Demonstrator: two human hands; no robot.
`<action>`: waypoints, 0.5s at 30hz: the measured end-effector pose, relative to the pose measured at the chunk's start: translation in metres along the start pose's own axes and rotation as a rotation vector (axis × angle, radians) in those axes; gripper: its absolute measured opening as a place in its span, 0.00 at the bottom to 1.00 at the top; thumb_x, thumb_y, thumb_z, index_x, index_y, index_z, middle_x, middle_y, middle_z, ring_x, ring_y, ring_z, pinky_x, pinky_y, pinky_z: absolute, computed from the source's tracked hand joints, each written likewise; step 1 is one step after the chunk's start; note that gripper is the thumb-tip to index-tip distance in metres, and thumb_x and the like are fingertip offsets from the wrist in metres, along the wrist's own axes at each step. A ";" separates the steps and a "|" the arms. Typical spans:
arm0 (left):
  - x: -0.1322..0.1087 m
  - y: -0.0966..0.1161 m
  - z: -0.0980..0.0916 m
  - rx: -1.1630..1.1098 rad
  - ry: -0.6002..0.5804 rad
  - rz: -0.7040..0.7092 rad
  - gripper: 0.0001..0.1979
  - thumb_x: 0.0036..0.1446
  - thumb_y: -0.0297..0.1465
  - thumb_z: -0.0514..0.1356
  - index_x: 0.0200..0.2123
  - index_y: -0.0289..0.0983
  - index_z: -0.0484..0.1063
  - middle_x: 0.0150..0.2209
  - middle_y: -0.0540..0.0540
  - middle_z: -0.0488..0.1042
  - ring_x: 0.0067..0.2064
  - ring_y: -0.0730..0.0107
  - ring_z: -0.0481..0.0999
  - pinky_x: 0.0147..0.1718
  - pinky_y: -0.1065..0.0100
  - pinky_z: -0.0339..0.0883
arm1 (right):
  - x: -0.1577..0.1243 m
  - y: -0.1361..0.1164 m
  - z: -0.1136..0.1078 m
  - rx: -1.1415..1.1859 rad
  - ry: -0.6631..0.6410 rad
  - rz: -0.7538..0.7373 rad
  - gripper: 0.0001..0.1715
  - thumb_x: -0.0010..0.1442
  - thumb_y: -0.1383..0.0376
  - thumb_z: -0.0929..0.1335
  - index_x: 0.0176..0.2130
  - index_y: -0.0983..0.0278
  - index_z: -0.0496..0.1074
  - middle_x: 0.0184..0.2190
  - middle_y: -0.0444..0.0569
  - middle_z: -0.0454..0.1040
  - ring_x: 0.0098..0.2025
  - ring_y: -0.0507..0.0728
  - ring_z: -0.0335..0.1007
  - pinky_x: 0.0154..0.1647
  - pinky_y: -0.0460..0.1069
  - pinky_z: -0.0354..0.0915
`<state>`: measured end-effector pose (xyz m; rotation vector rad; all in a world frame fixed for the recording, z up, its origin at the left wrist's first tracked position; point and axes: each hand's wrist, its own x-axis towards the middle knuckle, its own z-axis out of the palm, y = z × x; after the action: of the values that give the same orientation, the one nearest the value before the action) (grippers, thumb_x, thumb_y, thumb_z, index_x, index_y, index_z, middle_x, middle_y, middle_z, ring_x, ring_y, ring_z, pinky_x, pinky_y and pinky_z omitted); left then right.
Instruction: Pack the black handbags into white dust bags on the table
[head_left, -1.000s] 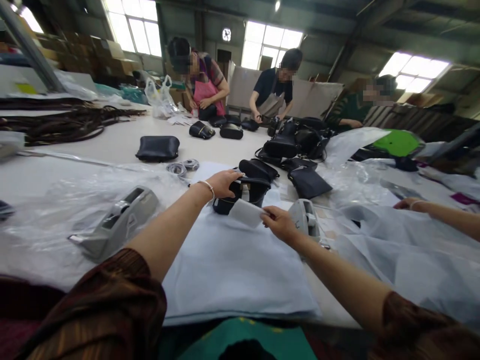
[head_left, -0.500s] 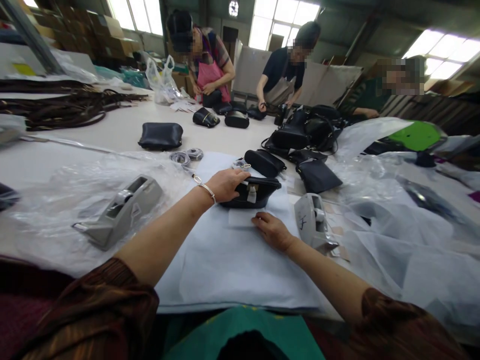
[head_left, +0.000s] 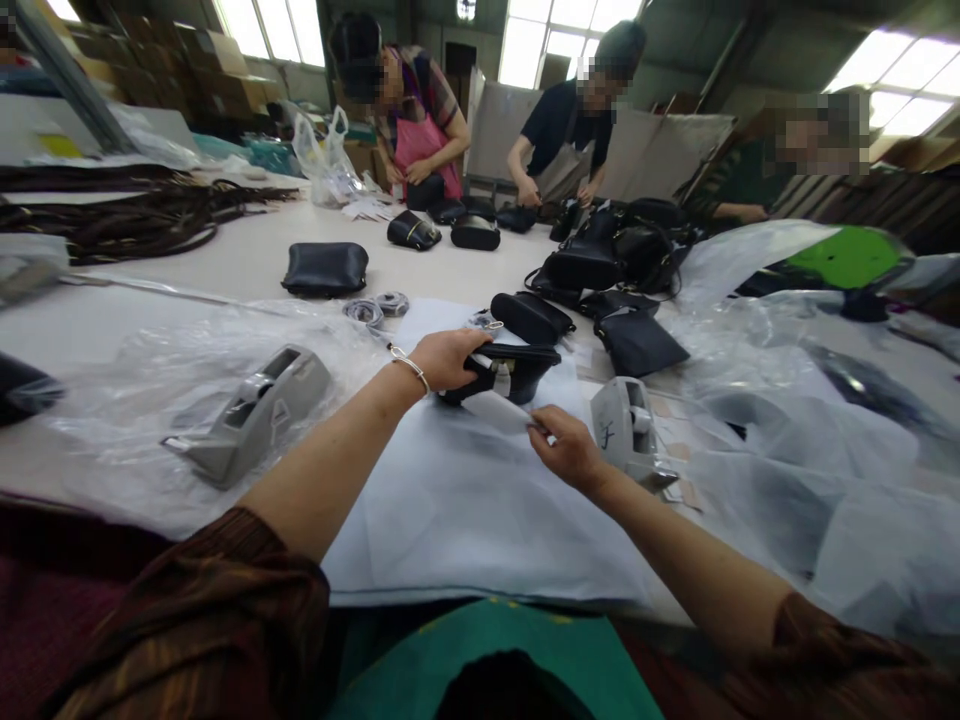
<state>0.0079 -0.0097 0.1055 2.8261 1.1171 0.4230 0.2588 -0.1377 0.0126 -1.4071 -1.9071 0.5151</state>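
Observation:
My left hand point(head_left: 448, 360) is closed on the left end of a small black handbag point(head_left: 529, 375), which stands in front of me. A pale wrapped piece hangs at the bag's front clasp. In my right hand point(head_left: 568, 446), a small white paper sheet point(head_left: 496, 412) is pinched by its right end between thumb and fingers. The sheet is lifted and slanted just before the bag's front. White wrapping paper point(head_left: 465, 520) lies beneath both on the table. Behind the bag sits another black bag point(head_left: 531, 317).
Grey tape dispensers stand left point(head_left: 251, 415) and right point(head_left: 622, 425). Clear plastic point(head_left: 112, 390) spreads at the left. More black bags point(head_left: 581, 265) are piled behind. Dark straps point(head_left: 112, 215) lie far left. Several people work across the table, one in a pink apron point(head_left: 424, 155).
My right hand has picked the white sheet up off the wrapping paper and moved slightly right. My left hand stays on the handbag, which now leans a little differently.

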 end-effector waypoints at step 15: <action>0.003 -0.005 0.003 -0.022 -0.018 0.033 0.33 0.51 0.31 0.63 0.62 0.39 0.65 0.58 0.43 0.74 0.58 0.58 0.75 0.57 0.63 0.68 | -0.025 -0.016 0.025 0.786 -0.080 0.930 0.09 0.55 0.67 0.72 0.37 0.63 0.71 0.23 0.41 0.71 0.19 0.50 0.68 0.16 0.44 0.66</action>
<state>0.0073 -0.0037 0.1020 2.8272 1.0579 0.4093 0.2342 -0.1642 -0.0009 -1.6143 -0.7837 1.5577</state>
